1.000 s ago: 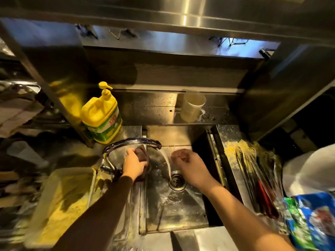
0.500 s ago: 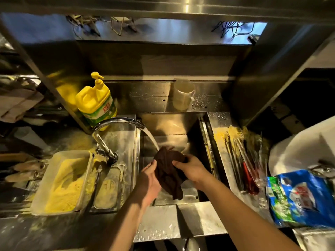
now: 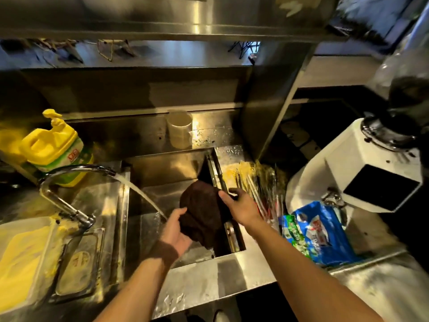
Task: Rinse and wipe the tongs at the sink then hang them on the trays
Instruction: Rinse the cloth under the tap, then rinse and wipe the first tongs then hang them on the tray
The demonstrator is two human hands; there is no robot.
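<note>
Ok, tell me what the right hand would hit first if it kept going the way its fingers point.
The right hand grips the dark cloth and points up and left across the sink. Going straight on, it would probably just push further into the cloth; beyond that lies the sink's back wall, though depth is unclear.

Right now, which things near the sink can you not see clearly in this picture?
- Tongs, head view: motion blur; their count is unclear.
- Sink drain: covered by the dark cloth that the left hand and right hand hold.
- Yellow tray: cut by left edge.
- Soap bottle label: too small.
</note>
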